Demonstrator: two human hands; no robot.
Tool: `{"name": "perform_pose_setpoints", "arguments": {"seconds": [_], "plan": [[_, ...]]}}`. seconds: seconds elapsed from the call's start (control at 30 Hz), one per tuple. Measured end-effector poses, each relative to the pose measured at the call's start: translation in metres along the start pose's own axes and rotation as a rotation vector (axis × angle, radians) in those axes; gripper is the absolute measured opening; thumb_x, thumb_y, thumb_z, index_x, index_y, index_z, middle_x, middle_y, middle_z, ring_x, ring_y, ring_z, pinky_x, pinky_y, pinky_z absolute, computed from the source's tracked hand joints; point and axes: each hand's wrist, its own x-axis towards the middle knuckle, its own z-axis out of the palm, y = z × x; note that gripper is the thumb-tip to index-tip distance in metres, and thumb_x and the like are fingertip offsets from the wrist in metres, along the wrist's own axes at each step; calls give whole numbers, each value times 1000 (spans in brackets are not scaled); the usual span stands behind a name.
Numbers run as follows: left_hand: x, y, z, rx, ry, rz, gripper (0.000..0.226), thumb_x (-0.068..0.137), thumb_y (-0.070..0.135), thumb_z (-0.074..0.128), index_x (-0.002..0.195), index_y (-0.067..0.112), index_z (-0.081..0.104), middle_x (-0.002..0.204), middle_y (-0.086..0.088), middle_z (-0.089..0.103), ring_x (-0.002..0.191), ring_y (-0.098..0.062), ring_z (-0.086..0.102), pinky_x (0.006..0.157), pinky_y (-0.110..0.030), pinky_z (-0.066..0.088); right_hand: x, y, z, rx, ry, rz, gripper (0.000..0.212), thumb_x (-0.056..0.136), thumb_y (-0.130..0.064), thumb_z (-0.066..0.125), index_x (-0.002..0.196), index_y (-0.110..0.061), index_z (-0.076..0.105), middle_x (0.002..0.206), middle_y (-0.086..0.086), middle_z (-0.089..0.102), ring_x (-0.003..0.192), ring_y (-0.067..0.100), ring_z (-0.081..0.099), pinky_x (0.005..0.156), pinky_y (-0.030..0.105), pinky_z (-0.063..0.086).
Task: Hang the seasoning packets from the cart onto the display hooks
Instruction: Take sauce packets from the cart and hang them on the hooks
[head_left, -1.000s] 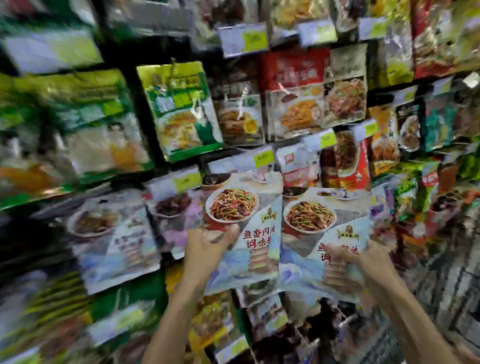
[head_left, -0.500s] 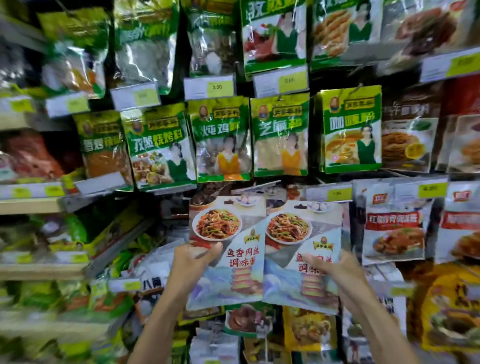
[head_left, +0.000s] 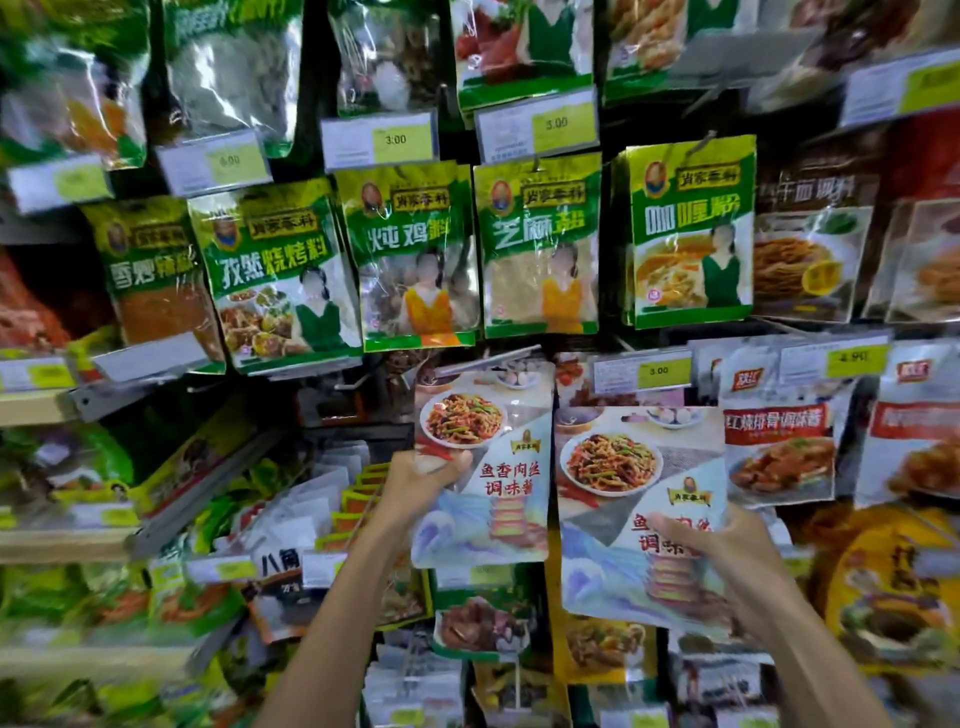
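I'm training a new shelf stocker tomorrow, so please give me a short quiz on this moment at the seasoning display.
1. True or false: the left hand grips the left packet and the right hand grips the right packet, and both packets picture a plate of stir-fry.
2. Which held packet sits higher in the view? A) the left packet B) the right packet C) they are level
3. Fill in: the price tag just above the right packet reads ___.
Key: 1 true; 2 A; 3 3.00
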Motion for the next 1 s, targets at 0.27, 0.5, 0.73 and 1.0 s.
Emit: {"name": "perform_pose_setpoints", "arguments": {"seconds": [0.27, 0.5, 0.73, 1.0], "plan": [[12, -5, 10, -13, -33, -67, 24, 75, 23, 78, 55, 13, 72, 63, -12, 67, 64, -21, 59, 72, -37, 48, 3, 2, -10, 37, 6, 40, 34, 56, -24, 82, 83, -7, 68, 78, 8, 75, 67, 19, 70, 62, 34, 54], [10, 0, 13, -87, -21, -146, 41, 76, 18, 78, 86, -19, 63, 94, -34, 67, 93, -46, 64, 92, -55, 50, 4, 4, 1, 48, -42, 63, 45, 50, -28, 84, 88, -9, 68, 86, 8, 76, 79, 23, 73, 76, 40, 54], [19, -4, 28, -47, 10, -187, 23, 79, 17, 74, 62, 6, 65, 63, -3, 67, 63, -14, 62, 59, -23, 49, 3, 5, 14, 45, -96, 80, 33, 62, -19, 83, 89, -7, 69, 84, 6, 76, 79, 20, 73, 71, 33, 53], [-2, -1, 4, 211, -12, -39, 29, 95, 24, 54, 99, -1, 68, 99, -17, 70, 93, -27, 64, 77, -34, 50, 17, 3, 65, 55, -207, 147, 29, 71, -7, 80, 97, -9, 66, 88, 4, 76, 82, 19, 73, 71, 33, 55]]}}
